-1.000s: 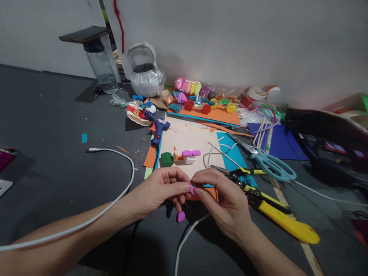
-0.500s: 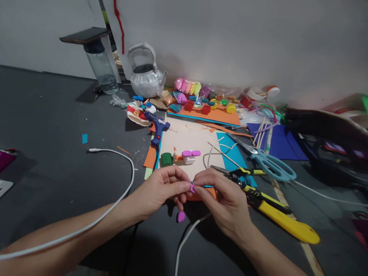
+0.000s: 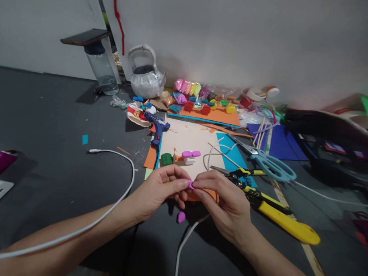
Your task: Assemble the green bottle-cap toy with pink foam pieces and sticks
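Between my fingertips is a small piece of purple modelling clay (image 3: 191, 184). My left hand (image 3: 167, 186) pinches it between thumb and finger. My right hand (image 3: 220, 195) presses at its other side, thumb and fingers nearly together on the clay. A second purple clay lump (image 3: 181, 217) lies on the dark table just below my left hand. Beyond my hands, on the cream sheet (image 3: 188, 132), stand a small figure with a pink-purple top (image 3: 191, 154) over a white part and a green ribbed cylinder (image 3: 166, 159).
Left of the sheet lies a blue glue gun (image 3: 157, 129). To the right are blue-handled scissors (image 3: 272, 165), pliers (image 3: 236, 177) and a yellow-handled cutter (image 3: 289, 223). A kettle (image 3: 147, 77), a water bottle (image 3: 102, 72) and coloured clay packs (image 3: 188, 87) stand behind. A white cable (image 3: 133, 168) crosses my left forearm.
The purple clay has shifted slightly upward between my fingertips, and its shape shows differently. My right fingers have moved a little over it. The other things stay where they were.
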The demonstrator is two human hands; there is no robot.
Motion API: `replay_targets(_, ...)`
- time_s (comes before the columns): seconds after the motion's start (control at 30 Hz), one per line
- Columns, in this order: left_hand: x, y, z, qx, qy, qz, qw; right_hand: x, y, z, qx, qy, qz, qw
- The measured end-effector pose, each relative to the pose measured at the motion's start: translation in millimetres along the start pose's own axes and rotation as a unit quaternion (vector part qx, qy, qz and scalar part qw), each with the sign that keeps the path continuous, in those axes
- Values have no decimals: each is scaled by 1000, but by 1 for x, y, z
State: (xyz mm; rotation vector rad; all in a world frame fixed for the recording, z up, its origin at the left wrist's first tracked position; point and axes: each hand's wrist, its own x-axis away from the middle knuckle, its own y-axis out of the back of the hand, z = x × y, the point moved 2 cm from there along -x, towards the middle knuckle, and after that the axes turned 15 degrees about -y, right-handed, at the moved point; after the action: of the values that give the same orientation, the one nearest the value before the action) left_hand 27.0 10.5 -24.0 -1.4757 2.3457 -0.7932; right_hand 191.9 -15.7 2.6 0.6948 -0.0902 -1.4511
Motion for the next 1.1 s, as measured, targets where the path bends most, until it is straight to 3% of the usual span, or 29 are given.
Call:
replay_targets(0.13, 1, 1, 2, -13, 0, 7, 1000, 0, -1, 1, -6, -4, 2, 1000)
replay_targets(0.37, 1, -1, -4, -26, -27, -17, 999, 1, -4, -2, -13, -72, -4, 997)
replay_targets(1.1, 2, -6, -3, -64, -63, 2, 996, 0, -5, 0, 2, -53, -12, 999)
